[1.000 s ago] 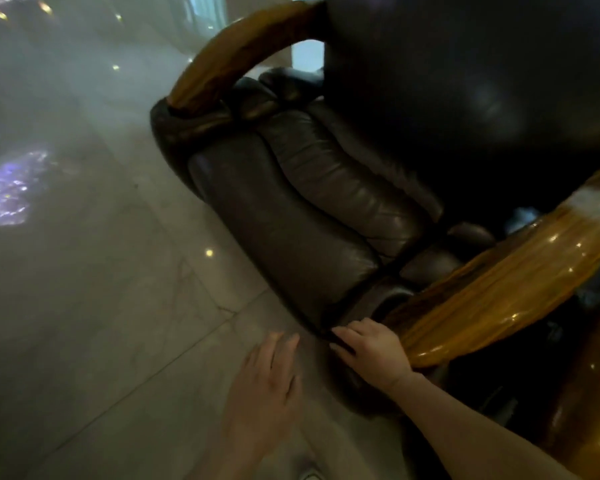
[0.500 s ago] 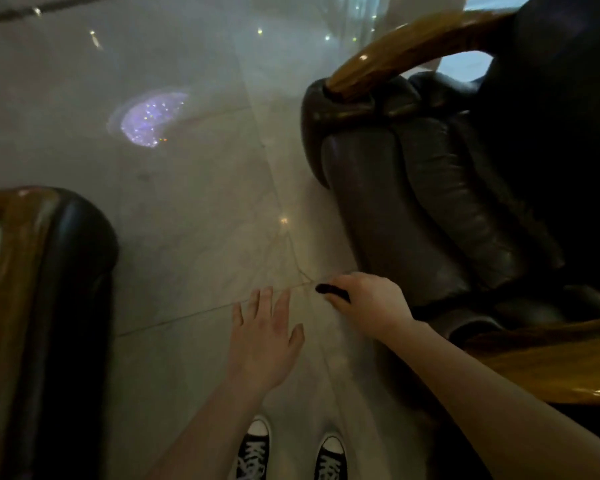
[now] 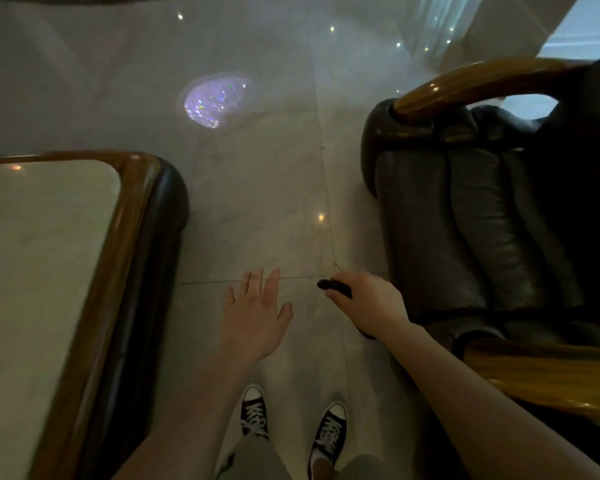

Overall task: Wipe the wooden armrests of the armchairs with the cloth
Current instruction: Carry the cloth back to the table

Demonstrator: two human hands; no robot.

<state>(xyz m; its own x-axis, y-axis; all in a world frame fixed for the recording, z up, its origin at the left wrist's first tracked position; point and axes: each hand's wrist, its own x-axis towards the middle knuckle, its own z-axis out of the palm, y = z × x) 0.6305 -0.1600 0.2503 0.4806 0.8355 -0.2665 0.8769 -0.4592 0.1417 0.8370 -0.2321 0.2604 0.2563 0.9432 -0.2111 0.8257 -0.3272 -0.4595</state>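
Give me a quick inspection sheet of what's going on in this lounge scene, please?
Surface: glossy pale tiled floor, ceiling lights reflected.
Job's things: dark cloth bunched in the right hand; leather armchair with far wooden armrest and near wooden armrest.
Clutter: nothing seen.
Hands: right hand closed on the cloth; left hand open, empty, fingers spread.
Cables: nothing seen.
Surroundings: wood-framed stone-topped table on the left; person's black sneakers below.
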